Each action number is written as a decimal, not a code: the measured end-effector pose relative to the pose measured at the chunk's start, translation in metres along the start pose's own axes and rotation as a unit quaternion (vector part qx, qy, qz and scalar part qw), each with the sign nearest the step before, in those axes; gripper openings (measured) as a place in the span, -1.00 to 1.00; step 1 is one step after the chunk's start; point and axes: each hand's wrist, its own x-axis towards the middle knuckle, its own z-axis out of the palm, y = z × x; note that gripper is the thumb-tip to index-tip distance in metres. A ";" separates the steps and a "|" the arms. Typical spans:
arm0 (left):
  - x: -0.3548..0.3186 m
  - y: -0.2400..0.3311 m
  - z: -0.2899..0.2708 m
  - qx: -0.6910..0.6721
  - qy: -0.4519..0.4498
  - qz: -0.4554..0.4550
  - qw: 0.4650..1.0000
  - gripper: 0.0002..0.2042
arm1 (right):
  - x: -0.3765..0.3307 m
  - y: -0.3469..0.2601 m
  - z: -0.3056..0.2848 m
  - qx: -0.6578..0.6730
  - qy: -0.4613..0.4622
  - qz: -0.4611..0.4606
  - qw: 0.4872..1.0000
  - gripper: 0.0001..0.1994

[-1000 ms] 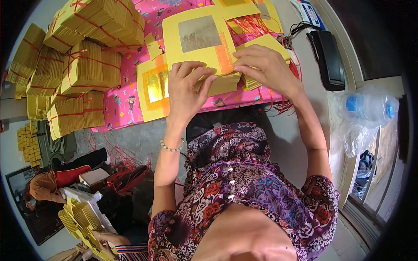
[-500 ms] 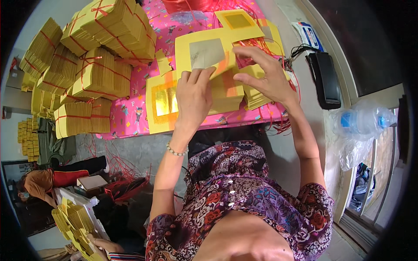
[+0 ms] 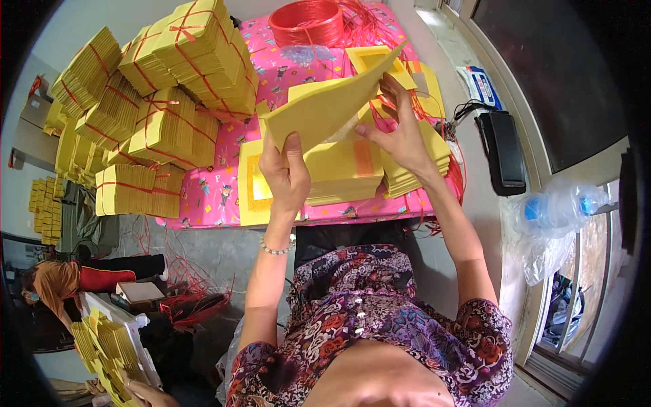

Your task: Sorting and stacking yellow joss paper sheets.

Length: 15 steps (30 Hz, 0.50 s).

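Lifted since earlier frame: yellow paper sheet [image 3: 325, 108] now off stack [image 3: 346, 173], tilted. Left hand [image 3: 288, 173] pinches near-left corner; right hand [image 3: 400, 132] fingers grip right edge.

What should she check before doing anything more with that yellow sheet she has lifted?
1. Left hand grips the lifted yellow sheet at its lower corner: ok.
2. Right hand holds the sheet's other side: ok.
3. Sheet is raised off the flat yellow stack: ok.
4. Stack lies on the pink cloth, not overhanging: cannot tell.
5. Tied bundles stand apart from the hands: ok.
6. Red string spool is out of the sheet's way: ok.
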 end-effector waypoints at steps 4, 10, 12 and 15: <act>-0.008 -0.022 -0.008 0.007 -0.031 -0.022 0.999 -0.82 | -0.005 0.012 -0.001 -0.021 0.013 0.016 1.000 0.03; -0.002 -0.022 -0.009 -0.095 -0.103 -0.069 0.988 -0.79 | -0.002 0.001 0.002 0.048 -0.030 -0.066 0.996 0.10; 0.000 -0.012 -0.001 -0.156 -0.127 -0.115 0.973 -0.79 | -0.003 -0.011 0.004 0.080 -0.045 -0.052 0.994 0.06; 0.000 -0.014 0.005 -0.181 -0.165 -0.126 0.961 -0.77 | -0.009 -0.021 0.002 0.108 -0.072 -0.013 0.991 -0.01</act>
